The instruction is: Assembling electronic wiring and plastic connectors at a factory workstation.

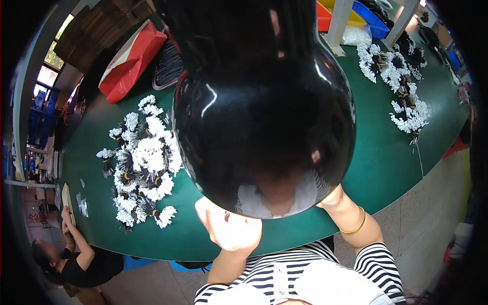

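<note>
A large glossy black dome [264, 132], its kind unclear though it resembles a lamp shade, fills the middle of the view and covers the place between my hands. My left hand [231, 226] is at its lower left edge, fingers curled; whatever they hold is hidden. Behind the lower right edge, most of my right hand [333, 197] is out of sight, its fingers included. To the left lies a heap of banded black wire bundles with white connector ends [152, 152], the nearest small bundle [163, 216] not far from my left hand.
More white-ended wire bundles [406, 112] lie on the green table [386, 173] at right. A red bag [133, 66] and a tray of black wires [169, 63] stand far left. White posts [339, 25] rise near coloured bins [368, 19]. Another person [76, 254] sits at the left edge.
</note>
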Demonstrator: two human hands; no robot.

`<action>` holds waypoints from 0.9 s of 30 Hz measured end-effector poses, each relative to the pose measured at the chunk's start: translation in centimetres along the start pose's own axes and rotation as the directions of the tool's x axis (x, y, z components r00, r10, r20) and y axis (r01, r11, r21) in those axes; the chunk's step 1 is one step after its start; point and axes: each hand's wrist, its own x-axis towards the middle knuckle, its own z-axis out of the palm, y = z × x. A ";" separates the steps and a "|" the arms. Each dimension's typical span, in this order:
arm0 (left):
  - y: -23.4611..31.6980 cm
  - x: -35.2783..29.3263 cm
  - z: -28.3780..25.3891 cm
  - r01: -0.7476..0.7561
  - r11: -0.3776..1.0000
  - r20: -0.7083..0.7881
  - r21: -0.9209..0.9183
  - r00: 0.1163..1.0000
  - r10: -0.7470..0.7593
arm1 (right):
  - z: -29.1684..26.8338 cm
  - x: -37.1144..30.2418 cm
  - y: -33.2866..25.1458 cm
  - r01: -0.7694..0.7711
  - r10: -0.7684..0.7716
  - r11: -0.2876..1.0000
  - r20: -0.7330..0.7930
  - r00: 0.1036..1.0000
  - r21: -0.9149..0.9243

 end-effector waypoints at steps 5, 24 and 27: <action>-0.1 -0.4 0.2 -0.025 1.000 -0.001 0.012 1.000 0.025 | 0.6 0.1 0.0 0.077 -0.077 0.996 -0.017 0.997 0.038; -0.1 -1.2 0.6 0.069 0.994 0.133 0.083 0.988 -0.079 | 0.2 0.4 -1.1 0.201 -0.207 0.916 0.022 0.978 -0.348; 0.0 -1.5 1.0 0.319 0.921 0.166 -0.225 0.944 -0.287 | 0.5 0.4 -1.3 0.291 -0.328 0.815 0.015 0.944 -0.501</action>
